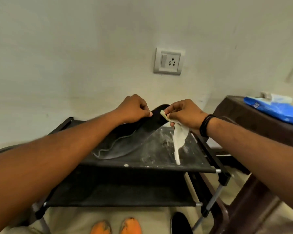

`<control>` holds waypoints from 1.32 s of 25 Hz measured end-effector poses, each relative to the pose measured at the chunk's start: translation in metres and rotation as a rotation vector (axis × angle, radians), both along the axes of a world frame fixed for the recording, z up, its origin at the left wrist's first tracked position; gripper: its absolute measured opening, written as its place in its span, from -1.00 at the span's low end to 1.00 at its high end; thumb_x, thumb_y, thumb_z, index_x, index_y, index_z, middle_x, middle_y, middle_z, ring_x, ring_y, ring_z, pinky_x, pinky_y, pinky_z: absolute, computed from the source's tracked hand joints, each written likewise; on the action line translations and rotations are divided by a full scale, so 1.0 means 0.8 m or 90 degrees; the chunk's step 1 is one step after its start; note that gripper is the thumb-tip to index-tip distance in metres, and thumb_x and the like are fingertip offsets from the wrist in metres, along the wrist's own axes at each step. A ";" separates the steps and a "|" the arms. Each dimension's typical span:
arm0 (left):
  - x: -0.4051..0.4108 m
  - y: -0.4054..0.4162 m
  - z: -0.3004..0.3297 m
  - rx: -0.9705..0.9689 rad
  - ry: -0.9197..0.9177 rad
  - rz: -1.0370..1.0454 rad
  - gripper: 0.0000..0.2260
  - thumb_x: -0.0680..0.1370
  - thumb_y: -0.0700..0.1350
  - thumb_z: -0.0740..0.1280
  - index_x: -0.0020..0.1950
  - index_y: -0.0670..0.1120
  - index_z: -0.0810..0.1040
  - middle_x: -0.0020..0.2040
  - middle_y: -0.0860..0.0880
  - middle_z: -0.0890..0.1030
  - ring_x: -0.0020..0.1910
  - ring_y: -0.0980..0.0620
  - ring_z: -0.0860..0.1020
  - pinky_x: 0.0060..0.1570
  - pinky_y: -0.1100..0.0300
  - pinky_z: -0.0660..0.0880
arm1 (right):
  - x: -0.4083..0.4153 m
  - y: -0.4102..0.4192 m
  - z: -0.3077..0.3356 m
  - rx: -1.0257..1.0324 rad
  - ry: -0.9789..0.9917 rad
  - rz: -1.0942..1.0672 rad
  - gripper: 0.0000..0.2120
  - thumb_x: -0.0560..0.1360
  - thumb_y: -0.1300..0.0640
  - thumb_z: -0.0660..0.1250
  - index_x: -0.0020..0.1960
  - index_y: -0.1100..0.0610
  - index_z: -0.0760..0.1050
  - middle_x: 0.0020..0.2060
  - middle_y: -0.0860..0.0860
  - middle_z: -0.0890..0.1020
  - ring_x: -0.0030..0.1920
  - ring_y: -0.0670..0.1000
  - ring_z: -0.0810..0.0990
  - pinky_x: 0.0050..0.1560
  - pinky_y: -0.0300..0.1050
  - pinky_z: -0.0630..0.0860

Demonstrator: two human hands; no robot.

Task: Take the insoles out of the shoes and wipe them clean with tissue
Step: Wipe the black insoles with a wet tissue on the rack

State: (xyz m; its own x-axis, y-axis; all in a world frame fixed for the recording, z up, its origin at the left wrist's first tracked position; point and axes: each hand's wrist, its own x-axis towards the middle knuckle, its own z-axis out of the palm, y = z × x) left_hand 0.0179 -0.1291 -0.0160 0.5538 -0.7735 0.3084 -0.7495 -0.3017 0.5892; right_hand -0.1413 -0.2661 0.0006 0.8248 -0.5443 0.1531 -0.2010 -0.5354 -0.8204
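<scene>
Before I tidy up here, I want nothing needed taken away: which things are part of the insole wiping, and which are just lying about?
In use:
black insole, held by the left hand
tissue, pinched in the right hand
shoe rack top shelf, the work surface

Lying about:
blue packet on the brown table
wall socket
orange shoes on the floor

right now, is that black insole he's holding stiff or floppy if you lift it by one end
Probably floppy: the black insole bends upward where the left hand pinches its far end, while its near end lies on the rack shelf. It likely weighs little, since a fingertip pinch lifts it. The tissue in the right hand hangs limp.
</scene>
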 end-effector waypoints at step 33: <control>-0.016 0.131 -0.030 -0.115 0.615 0.271 -0.90 0.56 -0.42 0.35 0.03 -0.30 0.48 0.12 -0.33 0.55 -0.02 -0.26 0.66 -0.48 0.13 0.62 | -0.072 0.073 -0.064 -0.236 0.189 0.022 -0.85 0.43 0.32 0.43 -0.09 0.12 0.70 -0.23 0.01 0.69 -0.26 -0.17 0.59 -0.28 -0.43 0.41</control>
